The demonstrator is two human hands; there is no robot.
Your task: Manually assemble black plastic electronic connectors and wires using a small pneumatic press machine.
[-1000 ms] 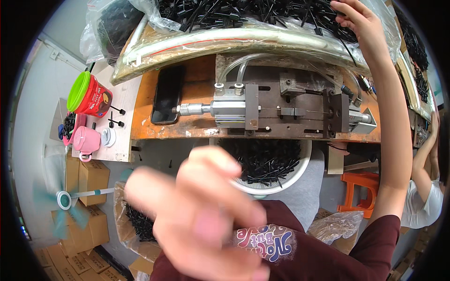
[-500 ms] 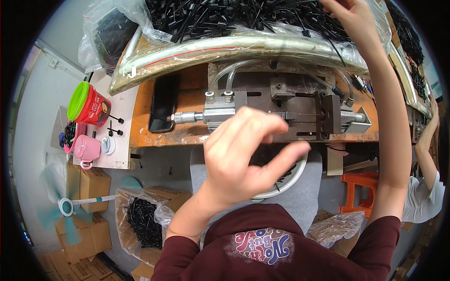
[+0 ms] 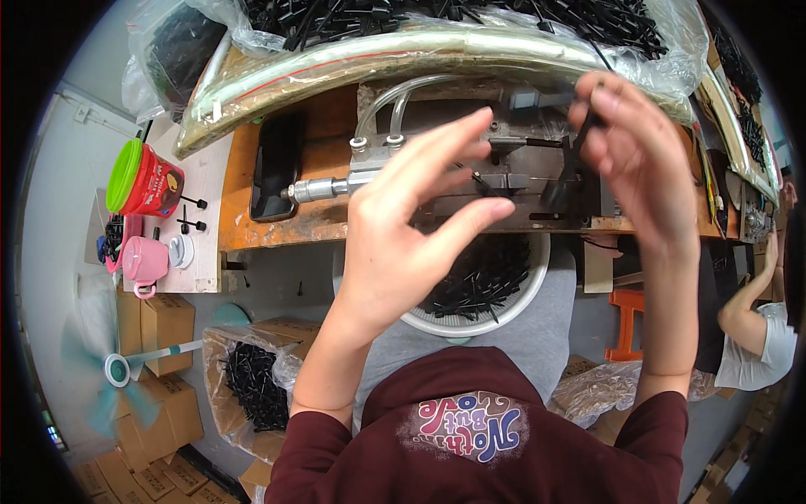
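Observation:
My right hand [image 3: 645, 155] holds a thin black plastic part [image 3: 578, 144] between thumb and fingers, above the right end of a metal clamping fixture [image 3: 537, 181]. Motion smears the part, so its ends are unclear. Over the fixture's left half is my left hand [image 3: 403, 227], fingers and thumb spread apart with nothing gripped. A small black rod shows behind its fingertips; whether it touches them I cannot tell. Below the hands, a white basket [image 3: 537, 294] on my lap contains many black parts [image 3: 483, 281]. A heap of similar black parts [image 3: 336, 21] lies on plastic film beyond the fixture.
A padded, film-wrapped edge [image 3: 420, 50] borders the heap. Clear air hoses [image 3: 395, 97] rise from the fixture. At left are a black phone [image 3: 277, 164], red tub [image 3: 155, 181] and pink cup [image 3: 144, 259]. A fan [image 3: 117, 370] turns at lower left. Another person [image 3: 760, 336] is at right.
My right hand has come from the heap toward the fixture, bringing a black part. My left hand has shifted slightly left, its fingers opening wider. More of the basket now shows.

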